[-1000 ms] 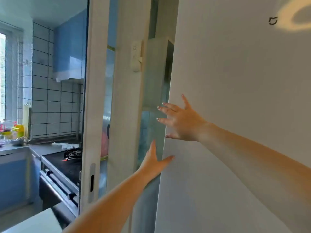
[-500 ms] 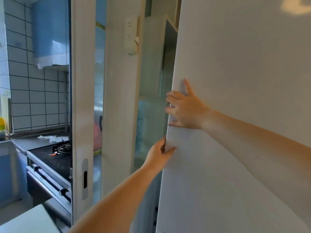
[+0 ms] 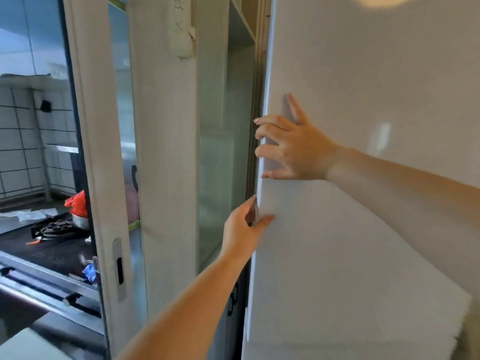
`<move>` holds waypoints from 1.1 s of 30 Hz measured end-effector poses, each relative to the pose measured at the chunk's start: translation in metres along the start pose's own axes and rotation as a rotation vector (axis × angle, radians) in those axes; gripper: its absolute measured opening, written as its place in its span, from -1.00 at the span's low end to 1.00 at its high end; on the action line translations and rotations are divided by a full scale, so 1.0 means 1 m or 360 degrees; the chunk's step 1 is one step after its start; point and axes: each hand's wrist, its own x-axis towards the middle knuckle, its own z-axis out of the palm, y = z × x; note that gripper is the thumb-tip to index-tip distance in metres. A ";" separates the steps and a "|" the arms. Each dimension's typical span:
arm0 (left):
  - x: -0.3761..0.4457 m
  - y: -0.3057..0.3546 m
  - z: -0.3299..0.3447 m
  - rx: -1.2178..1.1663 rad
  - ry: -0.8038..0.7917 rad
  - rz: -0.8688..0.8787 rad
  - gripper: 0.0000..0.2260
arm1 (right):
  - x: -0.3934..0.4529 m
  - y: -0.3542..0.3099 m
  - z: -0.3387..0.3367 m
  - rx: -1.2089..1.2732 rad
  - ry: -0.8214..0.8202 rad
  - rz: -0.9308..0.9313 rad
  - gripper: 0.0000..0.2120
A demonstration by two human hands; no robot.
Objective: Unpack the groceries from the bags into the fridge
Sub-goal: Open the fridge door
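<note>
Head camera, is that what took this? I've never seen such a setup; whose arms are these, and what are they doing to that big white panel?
Yes. There is no robot here: a person wears one wide-angle camera on the head, so you see their own two bare arms reaching forward. The white panel is the fridge door. The right hand curls its fingers round the door's left edge; the left hand pinches the same edge lower down. No groceries are held. Left, through a sliding door, is a kitchen with a stove and a red bag.
</note>
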 end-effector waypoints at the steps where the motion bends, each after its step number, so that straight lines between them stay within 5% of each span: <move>1: -0.007 0.002 -0.001 -0.0023 0.0003 -0.0003 -0.69 | -0.004 -0.004 -0.009 0.0002 -0.0015 0.0033 -0.64; 8: -0.068 0.025 -0.009 -0.0127 -0.0137 -0.0015 -0.50 | -0.070 -0.088 -0.068 0.0207 0.0029 0.0549 -0.44; 17: -0.150 0.052 -0.007 -0.0286 -0.0713 0.0007 -0.46 | -0.151 -0.212 -0.134 0.0685 -0.0304 0.1348 -0.27; 23: -0.187 0.065 0.010 -0.0360 -0.0875 0.0047 -0.56 | -0.174 -0.257 -0.164 0.0847 -0.0210 0.1757 -0.16; 33: -0.249 0.077 0.054 0.0187 -0.1062 0.0709 -0.50 | -0.230 -0.298 -0.215 0.0726 -0.0078 0.2323 -0.06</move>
